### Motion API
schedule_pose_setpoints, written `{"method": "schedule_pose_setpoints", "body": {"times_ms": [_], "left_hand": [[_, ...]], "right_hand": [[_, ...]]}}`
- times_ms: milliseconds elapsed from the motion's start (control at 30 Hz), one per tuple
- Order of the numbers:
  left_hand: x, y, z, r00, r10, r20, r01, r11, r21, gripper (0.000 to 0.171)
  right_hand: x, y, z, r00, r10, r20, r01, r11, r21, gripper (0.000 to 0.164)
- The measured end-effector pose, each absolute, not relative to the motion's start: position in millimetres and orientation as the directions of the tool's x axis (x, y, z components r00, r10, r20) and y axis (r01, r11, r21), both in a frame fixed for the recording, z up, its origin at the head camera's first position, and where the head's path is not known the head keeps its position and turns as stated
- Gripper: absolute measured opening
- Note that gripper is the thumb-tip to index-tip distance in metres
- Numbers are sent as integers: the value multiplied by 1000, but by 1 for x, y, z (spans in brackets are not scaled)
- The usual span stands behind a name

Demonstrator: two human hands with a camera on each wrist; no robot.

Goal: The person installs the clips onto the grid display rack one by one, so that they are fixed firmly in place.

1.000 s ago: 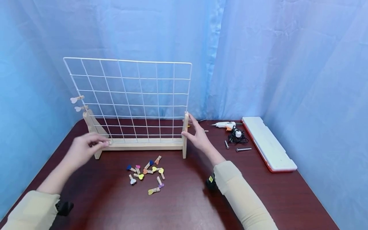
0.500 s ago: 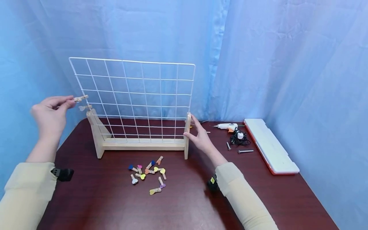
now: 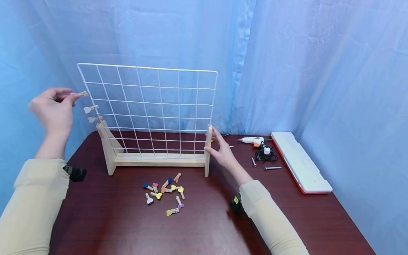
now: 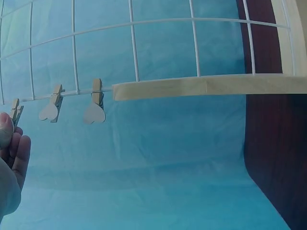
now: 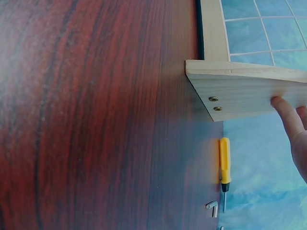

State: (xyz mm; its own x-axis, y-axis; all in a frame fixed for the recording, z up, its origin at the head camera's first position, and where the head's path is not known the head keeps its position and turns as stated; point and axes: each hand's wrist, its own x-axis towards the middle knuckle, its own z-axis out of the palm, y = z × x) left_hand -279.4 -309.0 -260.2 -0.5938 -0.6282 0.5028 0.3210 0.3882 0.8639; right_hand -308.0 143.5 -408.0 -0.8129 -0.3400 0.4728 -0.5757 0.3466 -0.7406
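At the grid's left edge, my left hand (image 3: 52, 109) pinches a small wooden clothespin (image 3: 83, 94) between thumb and fingers. The clothespin's jaw end points at the edge wire of the white wire grid (image 3: 147, 67); whether it touches cannot be told. Below it, two clothespins with pale hearts, an upper one (image 3: 91, 108) and a lower one (image 3: 95, 119), are clipped to the same edge. A wooden stand (image 3: 159, 162) carries the grid upright. On the stand's right side panel (image 5: 244, 93), my right hand (image 3: 222, 152) rests with its fingers extended, a fingertip touching the outer face.
Several loose heart clothespins, one with a lime heart (image 3: 158, 195), lie before the stand. To the right are a glue gun (image 3: 251, 140) with a black cord (image 3: 267, 154), bolts (image 3: 272, 168) and a white-and-red case (image 3: 301, 161). A yellow screwdriver (image 5: 225, 160) lies beyond the panel.
My left hand rose from the stand's base, passed the clipped clothespins and now sits above them with a clothespin. My right hand stays at the side panel. The view shifted slightly.
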Motion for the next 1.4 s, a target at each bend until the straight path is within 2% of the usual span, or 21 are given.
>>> {"method": "schedule_pose_setpoints", "body": {"times_ms": [333, 500, 667, 767, 833, 933, 1033, 1100, 1233, 1400], "left_hand": [[-286, -303, -261, -601, -631, 491, 350, 345, 871, 17], [-282, -301, -263, -581, -637, 506, 341, 374, 862, 28], [-269, -286, -268, -513, -588, 626, 338, 532, 776, 32], [-259, -268, -279, -509, -490, 708, 356, 629, 691, 31], [-252, -256, -291, -560, -409, 720, 368, 656, 659, 32], [-242, -241, -317, -674, -261, 691, 359, 702, 616, 34], [-234, -230, -347, -778, -103, 620, 345, 755, 557, 32], [-230, -225, -370, -826, 8, 564, 365, 770, 523, 30], [-225, -219, -412, -887, 165, 432, 389, 770, 506, 28], [-222, -215, -445, -930, 247, 272, 359, 766, 533, 26]], "right_hand": [[-294, 139, -392, -810, -348, 472, -579, 346, -739, 77], [-295, 139, -393, -809, -350, 473, -580, 339, -741, 77], [-296, 141, -394, -807, -350, 476, -583, 338, -739, 77], [-296, 142, -394, -802, -350, 484, -589, 331, -737, 76], [-296, 143, -394, -800, -350, 488, -593, 329, -735, 76], [-295, 143, -394, -799, -346, 491, -594, 333, -732, 76], [-295, 143, -393, -802, -340, 492, -593, 346, -727, 76], [-295, 143, -393, -802, -338, 492, -592, 352, -725, 76], [-295, 142, -393, -800, -345, 491, -594, 342, -728, 76], [-296, 142, -394, -800, -345, 491, -593, 331, -734, 76]]}}
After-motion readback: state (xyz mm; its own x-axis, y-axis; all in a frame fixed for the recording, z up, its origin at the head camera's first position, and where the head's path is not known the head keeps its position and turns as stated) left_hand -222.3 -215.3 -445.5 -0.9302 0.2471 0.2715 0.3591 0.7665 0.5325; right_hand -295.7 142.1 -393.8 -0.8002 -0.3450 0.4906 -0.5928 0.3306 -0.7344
